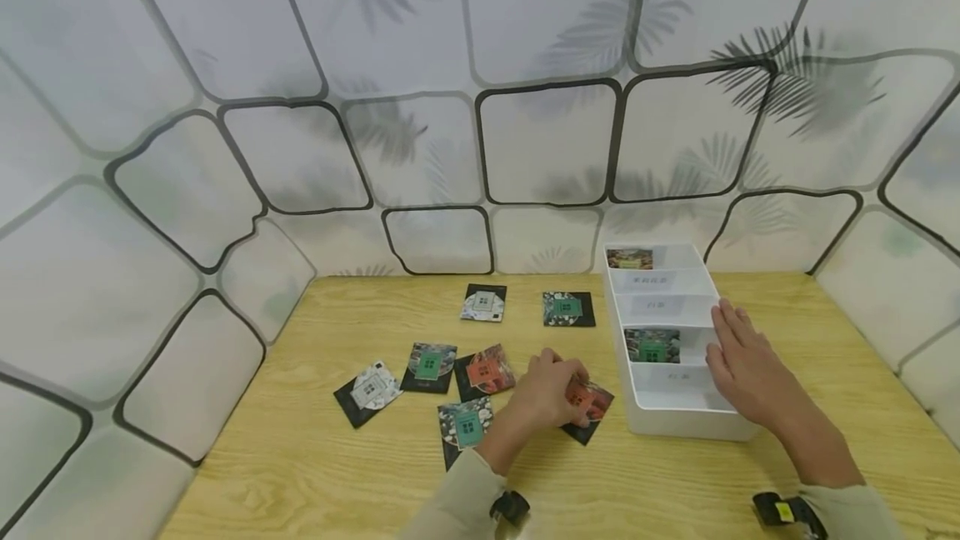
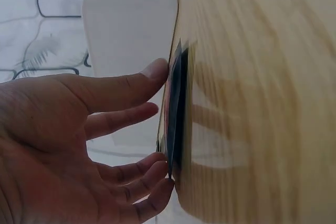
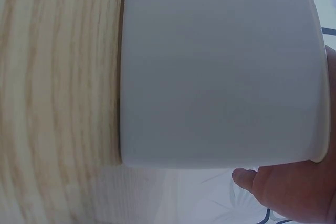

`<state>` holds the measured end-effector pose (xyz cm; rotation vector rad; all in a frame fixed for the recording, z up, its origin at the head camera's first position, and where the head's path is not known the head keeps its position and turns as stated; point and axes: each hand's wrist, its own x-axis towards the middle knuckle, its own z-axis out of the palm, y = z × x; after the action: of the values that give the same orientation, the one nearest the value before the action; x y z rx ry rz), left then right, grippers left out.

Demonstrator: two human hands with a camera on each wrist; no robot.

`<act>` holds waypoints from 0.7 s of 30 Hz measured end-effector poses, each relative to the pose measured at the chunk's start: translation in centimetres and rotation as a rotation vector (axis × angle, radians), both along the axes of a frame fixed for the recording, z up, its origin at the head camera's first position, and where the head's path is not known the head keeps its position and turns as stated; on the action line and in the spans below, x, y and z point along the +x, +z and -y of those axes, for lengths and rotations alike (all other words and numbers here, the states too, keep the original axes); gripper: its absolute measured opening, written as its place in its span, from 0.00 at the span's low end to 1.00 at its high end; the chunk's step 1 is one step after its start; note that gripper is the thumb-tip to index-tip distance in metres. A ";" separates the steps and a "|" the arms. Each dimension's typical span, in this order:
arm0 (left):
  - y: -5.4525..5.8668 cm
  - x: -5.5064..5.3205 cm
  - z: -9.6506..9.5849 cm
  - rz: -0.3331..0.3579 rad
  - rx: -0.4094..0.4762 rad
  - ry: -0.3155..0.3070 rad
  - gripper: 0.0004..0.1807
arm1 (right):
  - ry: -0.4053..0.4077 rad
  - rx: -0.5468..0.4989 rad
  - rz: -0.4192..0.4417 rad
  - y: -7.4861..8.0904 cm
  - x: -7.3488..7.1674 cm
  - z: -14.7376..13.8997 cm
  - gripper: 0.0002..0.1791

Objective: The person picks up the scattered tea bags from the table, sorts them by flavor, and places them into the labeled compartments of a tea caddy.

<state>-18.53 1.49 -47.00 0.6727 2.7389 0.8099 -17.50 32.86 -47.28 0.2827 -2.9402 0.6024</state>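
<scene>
My left hand [image 1: 551, 390] grips a black tea sachet with a red label [image 1: 596, 405] by its edges, low over the wooden table. The left wrist view shows the thumb at one edge of that sachet [image 2: 176, 108] and the fingertips at the other, with a dark shadow strip beside it. With its fingers straight, my right hand [image 1: 753, 369] rests along the right rim of a white divided box [image 1: 690, 423]. In the right wrist view the box's side [image 3: 220, 72] covers most of that hand. One green-label sachet [image 1: 652, 346] lies in a middle compartment, another sachet [image 1: 630, 258] in the rearmost.
Left of my left hand lie a red-label sachet [image 1: 486, 372], green-label sachets [image 1: 429, 367] and a white-label sachet [image 1: 369, 392]. Further back are another white-label sachet [image 1: 483, 303] and a green-label one [image 1: 568, 308]. A patterned wall covering [image 1: 547, 148] stands behind the table.
</scene>
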 end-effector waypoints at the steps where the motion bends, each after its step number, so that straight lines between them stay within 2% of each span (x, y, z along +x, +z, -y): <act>1: 0.0 0.2 -0.1 -0.001 -0.003 0.000 0.24 | 0.000 -0.001 -0.001 0.0 0.0 0.0 0.35; 6: -0.2 0.4 -0.2 0.019 0.025 -0.018 0.25 | 0.001 -0.009 0.000 -0.1 -0.1 -0.1 0.34; 13: -0.9 -0.6 0.2 0.089 0.102 -0.044 0.26 | 0.002 -0.017 -0.025 -0.3 -0.1 -0.2 0.34; 19: -1.0 -1.3 0.6 0.090 0.151 -0.113 0.24 | -0.001 -0.009 -0.006 -0.4 -0.2 -0.2 0.35; 21: -1.1 -1.5 0.9 0.090 0.175 -0.112 0.23 | 0.001 -0.001 -0.001 -0.4 -0.3 -0.2 0.35</act>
<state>-20.03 0.63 -48.11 0.7955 2.5457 1.0351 -17.81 33.04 -47.67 0.2840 -2.9390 0.6043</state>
